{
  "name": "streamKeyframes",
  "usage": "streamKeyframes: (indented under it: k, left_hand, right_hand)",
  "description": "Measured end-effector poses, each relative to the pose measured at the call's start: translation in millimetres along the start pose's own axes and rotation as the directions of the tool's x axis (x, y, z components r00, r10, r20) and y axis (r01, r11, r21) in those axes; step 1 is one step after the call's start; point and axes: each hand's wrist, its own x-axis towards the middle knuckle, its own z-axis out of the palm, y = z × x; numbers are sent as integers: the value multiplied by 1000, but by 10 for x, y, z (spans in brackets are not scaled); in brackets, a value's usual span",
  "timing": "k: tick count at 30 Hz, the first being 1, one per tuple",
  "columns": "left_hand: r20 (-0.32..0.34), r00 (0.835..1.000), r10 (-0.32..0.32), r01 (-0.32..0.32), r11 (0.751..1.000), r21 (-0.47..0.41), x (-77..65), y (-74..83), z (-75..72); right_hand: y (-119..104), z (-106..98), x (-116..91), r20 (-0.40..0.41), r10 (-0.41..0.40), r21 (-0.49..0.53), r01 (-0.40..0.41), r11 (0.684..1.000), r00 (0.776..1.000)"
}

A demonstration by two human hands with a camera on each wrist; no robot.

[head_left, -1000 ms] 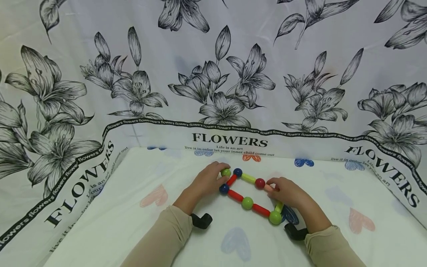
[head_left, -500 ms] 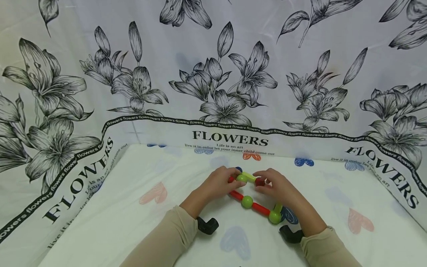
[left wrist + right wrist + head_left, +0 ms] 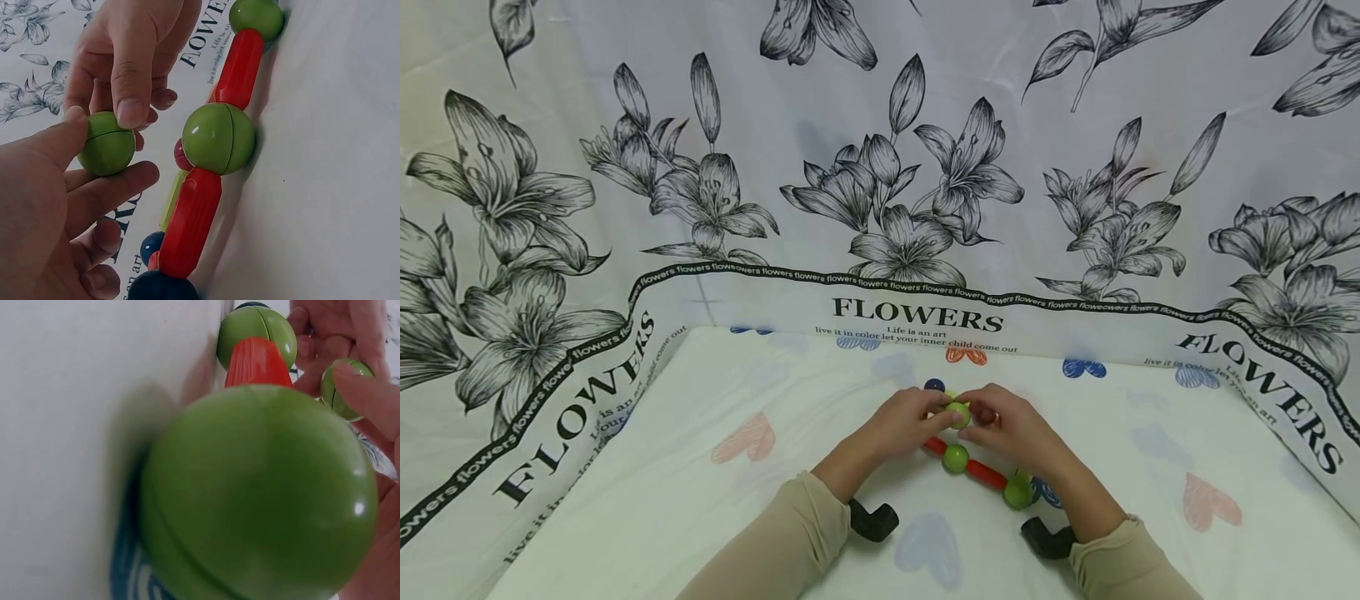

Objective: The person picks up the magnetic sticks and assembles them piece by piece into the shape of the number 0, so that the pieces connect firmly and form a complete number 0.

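A loose green ball (image 3: 958, 415) is between the two hands, above a ring of toy rods and balls. My left hand (image 3: 904, 425) pinches it between thumb and finger. From the other side, the right hand (image 3: 1018, 429) grips the same ball, its thumb on top in the left wrist view. Red rods (image 3: 190, 222) join a green ball (image 3: 219, 139) to a blue ball (image 3: 164, 286) and to a corner green ball (image 3: 1018, 490). Behind the hands, a second blue ball (image 3: 934, 385), a yellow-green rod (image 3: 172, 200) and a dark red ball (image 3: 181, 155) are partly hidden.
White cloth with printed hearts (image 3: 928, 550) covers the surface under the toys. A flower-printed curtain (image 3: 895, 208) closes off the back and sides. Black curved pieces (image 3: 875, 521) sit at both wrists, over the cloth.
My left hand has carried the loose green ball rightward from beside the blue balls. The right hand has left the salmon rod near the dark red ball and moved left onto the green ball.
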Motion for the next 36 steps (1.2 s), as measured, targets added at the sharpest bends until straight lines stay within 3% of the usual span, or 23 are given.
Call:
streamKeyframes:
  k: [5,9,12,17,24,30,33,36]
  left_hand:
    - [-19,1000,0,1,999,43,-11,-25,-24]
    - [-56,998,-37,44,989,138,-26,-134,-124]
    - [-39,994,-99,103,983,151,-32,-284,-222]
    - [54,982,-182,179,982,65,-64,-497,-359]
    - [134,976,-170,171,985,1,-80,-605,-408]
    - [139,973,-186,189,982,-10,-90,-598,-396]
    - [142,971,-193,198,980,-19,-100,-580,-400]
    - [148,971,-190,196,980,-30,-98,-583,-403]
  right_hand:
    - [7,-16,-14,-8,46,-25,-47,999,999]
    - [54,-100,-17,-4,182,-63,-181,981,983]
    - [145,-214,-30,19,297,-75,-295,952,955]
    - [363,-441,-88,69,418,-98,-411,906,906]
    - [623,-681,-270,179,550,-122,-536,835,816]
    - [729,-741,-371,329,593,-90,-601,794,735]
    - [735,-723,-386,386,580,-77,-602,795,717]
    - [729,-691,-377,409,569,-79,-594,801,714]
